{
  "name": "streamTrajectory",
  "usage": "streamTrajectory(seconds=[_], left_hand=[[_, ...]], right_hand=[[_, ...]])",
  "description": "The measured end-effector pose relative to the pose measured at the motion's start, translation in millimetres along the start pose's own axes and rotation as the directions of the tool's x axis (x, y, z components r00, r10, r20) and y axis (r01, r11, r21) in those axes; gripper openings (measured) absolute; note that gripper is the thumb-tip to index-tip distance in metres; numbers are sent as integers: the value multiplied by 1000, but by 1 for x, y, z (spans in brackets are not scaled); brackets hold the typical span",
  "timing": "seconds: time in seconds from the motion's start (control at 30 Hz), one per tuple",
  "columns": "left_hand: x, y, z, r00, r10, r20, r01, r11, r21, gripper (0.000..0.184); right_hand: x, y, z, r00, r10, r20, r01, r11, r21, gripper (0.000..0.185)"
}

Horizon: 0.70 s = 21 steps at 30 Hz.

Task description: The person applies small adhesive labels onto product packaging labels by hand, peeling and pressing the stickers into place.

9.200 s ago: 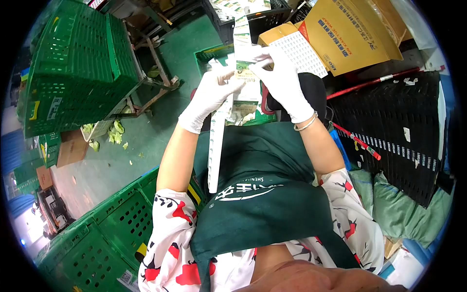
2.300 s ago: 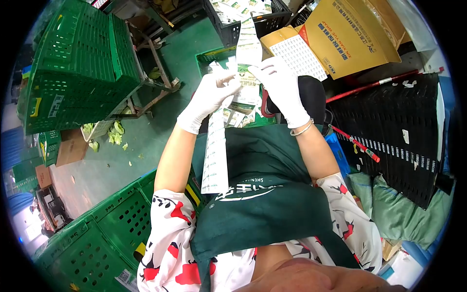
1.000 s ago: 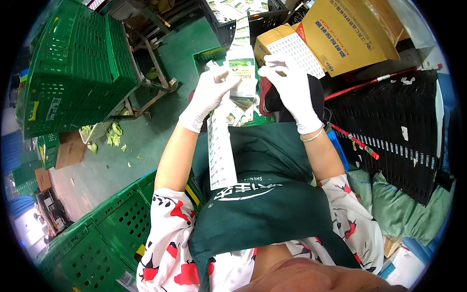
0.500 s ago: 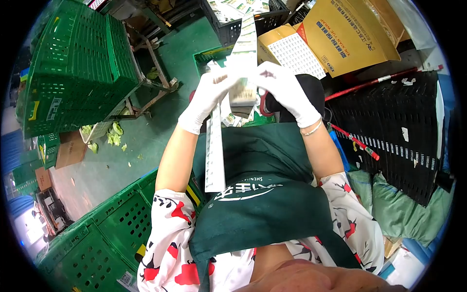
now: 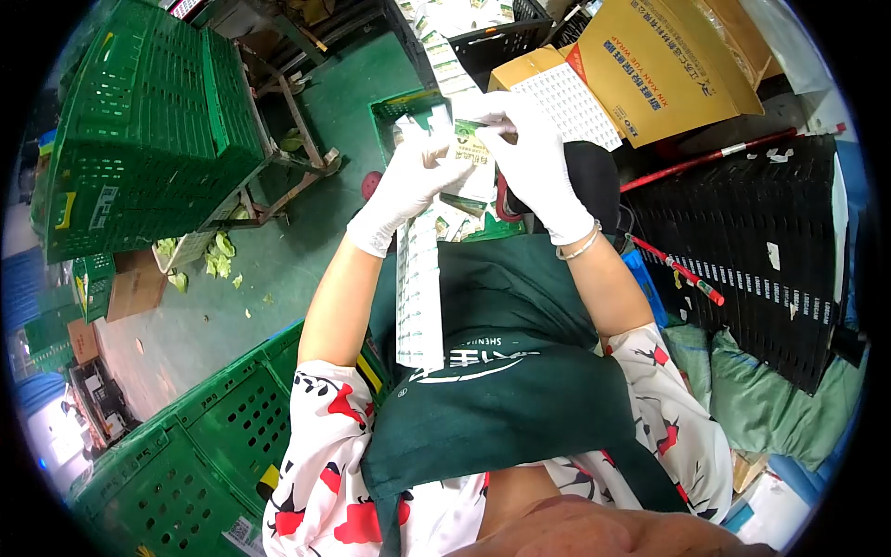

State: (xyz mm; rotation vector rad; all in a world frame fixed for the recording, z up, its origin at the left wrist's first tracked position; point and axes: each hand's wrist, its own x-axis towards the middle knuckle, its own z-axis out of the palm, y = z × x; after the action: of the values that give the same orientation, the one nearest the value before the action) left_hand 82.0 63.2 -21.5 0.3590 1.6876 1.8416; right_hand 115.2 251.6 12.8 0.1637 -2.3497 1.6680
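My left hand (image 5: 416, 172), in a white glove, is closed around a long white strip of printed labels (image 5: 419, 306) that hangs down over the dark green apron. My right hand (image 5: 534, 153), also gloved, has its thumb and fingers pinched at the upper edge of a green-and-white printed label (image 5: 475, 165). That label lies between both hands. Beyond them, a label band (image 5: 445, 65) stretches up toward a black crate. Beneath the hands, a green crate (image 5: 382, 116) holds loose printed labels, partly hidden by my hands.
A black crate (image 5: 492, 42) with more printed labels stands at the top. Right of it are an open cardboard box (image 5: 650, 74) and a white patterned sheet (image 5: 568, 104). Stacked green crates (image 5: 148, 139) stand left; black crates (image 5: 742, 251) stand right. Leaf scraps (image 5: 220, 255) lie on the floor.
Both hands have shifted slightly, and the right hand is higher. The label between them has turned to show its green print. The hanging strip now shows more of its printed face.
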Motion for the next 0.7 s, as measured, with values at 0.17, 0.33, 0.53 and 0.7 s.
streamTrajectory(seconds=[0.17,0.33,0.53,0.7], left_hand=[[-4,2,-8,999,-15,-39,16,1000,16,30],[5,5,-13,949,178,-260,-167,984,64,26],[14,18,-11,783,313,-538,-174,940,292,27],[11,18,-15,684,361,-634,-315,930,190,28]], right_hand=[[4,25,-6,983,-93,-161,19,912,-410,49],[-14,25,-23,918,377,122,-396,894,210,41],[-67,-22,-2,856,244,455,-322,941,102,24],[-68,-14,-4,891,233,390,-275,960,54,30]])
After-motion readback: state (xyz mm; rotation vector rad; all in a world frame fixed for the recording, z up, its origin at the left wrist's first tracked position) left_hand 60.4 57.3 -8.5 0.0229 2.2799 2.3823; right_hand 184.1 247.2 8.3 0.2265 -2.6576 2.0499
